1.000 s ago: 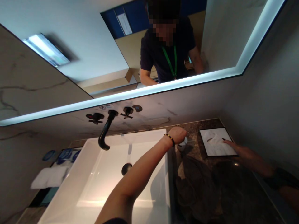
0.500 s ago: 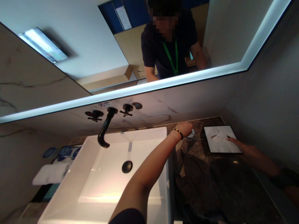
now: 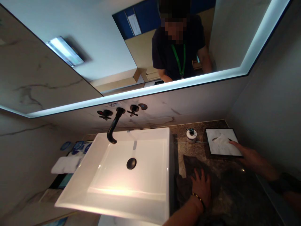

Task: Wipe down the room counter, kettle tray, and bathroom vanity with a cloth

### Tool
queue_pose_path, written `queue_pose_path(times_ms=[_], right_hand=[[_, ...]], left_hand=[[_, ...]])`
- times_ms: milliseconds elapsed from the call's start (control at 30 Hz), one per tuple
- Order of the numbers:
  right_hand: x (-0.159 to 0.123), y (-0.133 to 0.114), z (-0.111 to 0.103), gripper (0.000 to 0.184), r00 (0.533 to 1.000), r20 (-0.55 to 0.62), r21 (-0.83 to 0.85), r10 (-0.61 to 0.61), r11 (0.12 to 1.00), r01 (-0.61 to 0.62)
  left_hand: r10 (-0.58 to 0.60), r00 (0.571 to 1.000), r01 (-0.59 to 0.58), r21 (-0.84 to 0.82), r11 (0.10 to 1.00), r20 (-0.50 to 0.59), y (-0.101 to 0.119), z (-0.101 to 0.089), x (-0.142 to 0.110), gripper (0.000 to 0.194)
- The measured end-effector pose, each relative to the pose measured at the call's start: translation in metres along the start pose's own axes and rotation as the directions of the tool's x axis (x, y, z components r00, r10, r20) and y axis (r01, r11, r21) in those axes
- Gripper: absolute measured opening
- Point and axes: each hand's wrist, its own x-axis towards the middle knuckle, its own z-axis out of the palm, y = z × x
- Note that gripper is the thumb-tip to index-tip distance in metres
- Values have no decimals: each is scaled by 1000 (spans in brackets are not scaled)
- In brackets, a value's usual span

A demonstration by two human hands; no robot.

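While spread flat on the dark stone countertop (image 3: 225, 194) beside the white rectangular basin (image 3: 150, 182), the dark grey cloth (image 3: 188, 175) lies under the left hand (image 3: 201, 187), fingers splayed open. Right hand (image 3: 249, 157), fingers extended, touches the white flat tissue box (image 3: 222, 147). A small white pump dispenser (image 3: 191, 135) stands behind.
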Motion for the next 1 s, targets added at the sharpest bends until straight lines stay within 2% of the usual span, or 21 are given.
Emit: queue_pose_path(times_ms=[33,100,200,267,300,367,433,533,600,667,733,800,867,933,967,1000], right_hand=[[0,-1,0,71,1000,-4,-11,4,1000,-4],[0,-2,1,69,1000,-8,-29,9,1000,-9],[0,-4,0,69,1000,-7,-54,6,999,-6],[0,-6,-3,68,1000,-2,-79,-1,997,0],[-1,-7,-5,68,1000,0,-94,-8,996,8],[-1,-8,-9,67,1000,5,-132,-28,991,28],[-2,-7,-13,65,999,14,-174,-48,983,50],[-3,-5,-16,62,998,10,-229,-65,971,65],[-6,-5,-17,61,998,-1,-257,-58,965,56],[-13,-9,-14,60,999,-30,-279,-30,960,20],[-25,-16,-7,60,994,-111,-303,24,951,-57],[-45,-24,7,64,964,-258,-303,63,942,-142],[-70,-27,30,70,906,-422,-254,20,957,-139],[-92,-25,64,77,871,-481,-210,-96,978,-9],[-99,-25,85,76,870,-469,-179,-154,981,78],[-103,-26,106,71,872,-449,-138,-194,980,146]], left_hand=[[-59,997,59,0,998,-52,-6,-6,5,62],[-210,966,215,12,977,-151,-25,-33,21,43],[-391,879,409,9,913,-274,-62,-77,52,46],[-423,849,444,-7,896,-318,-81,-89,70,50],[-421,848,440,-16,898,-323,-86,-87,75,51],[-394,865,405,-31,914,-310,-84,-71,75,53],[-336,893,341,-38,939,-298,-64,-41,59,54],[-186,942,183,-38,982,-279,-9,12,15,53],[-39,954,33,-22,999,-296,31,47,-14,51],[103,923,-98,32,995,-370,62,78,-37,50],[220,855,-178,134,975,-470,78,103,-54,47],[308,776,-207,239,949,-550,78,125,-69,42],[350,694,-189,310,932,-629,63,147,-82,38],[348,623,-137,340,930,-701,36,169,-91,34],[343,605,-114,349,930,-719,17,178,-94,31],[322,620,-87,346,934,-715,-6,186,-96,28]])
